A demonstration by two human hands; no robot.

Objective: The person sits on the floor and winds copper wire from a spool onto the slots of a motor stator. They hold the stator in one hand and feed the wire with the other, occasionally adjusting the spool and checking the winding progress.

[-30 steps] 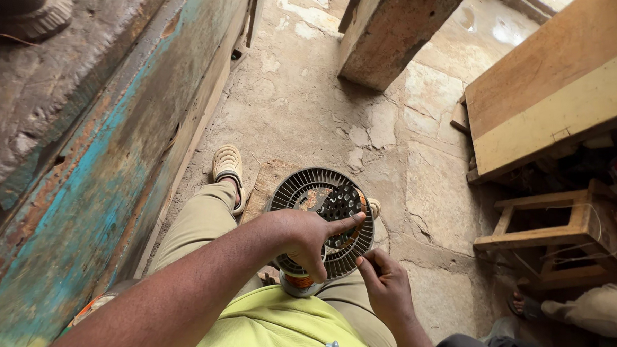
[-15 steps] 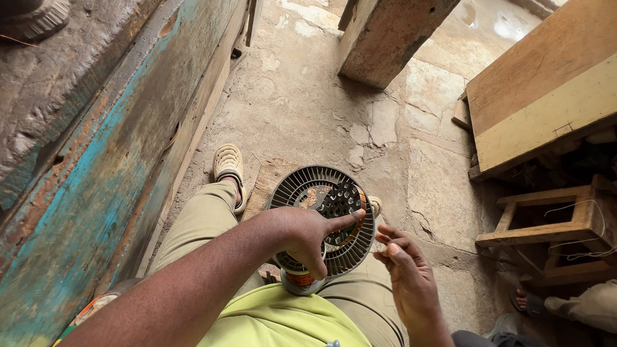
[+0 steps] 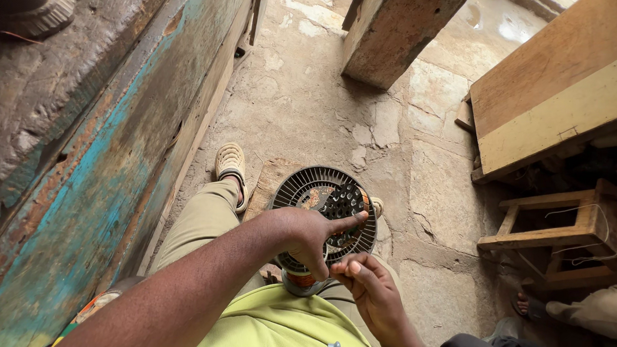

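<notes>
Since half a second ago, the right hand [image 3: 369,289] is coming back in toward the left hand [image 3: 311,237], its fingertips now gathering just beside the left thumb below the round slotted part [image 3: 314,194].

One left forearm is reaching in from the near left, crossing over the yellow-green shirt [image 3: 274,334] and the knee. Its hand is lying over the near side of the round part, the index finger stretching straight out to the right across the dark centre, the thumb pointing down, the other fingers curling onto the part and holding it. The right hand is rising from the near edge, palm turning up, its fingers bunching together with the tips touching; whether something small is pinched there I cannot tell.

One round slotted part is in view, resting over the lap in the middle of the scene, above the cracked stone floor [image 3: 390,142]. One sandalled foot [image 3: 230,163] is standing on the floor just left of it. One wooden stool [image 3: 553,225] is sitting at the right, under one wooden desk [image 3: 561,93].
</notes>
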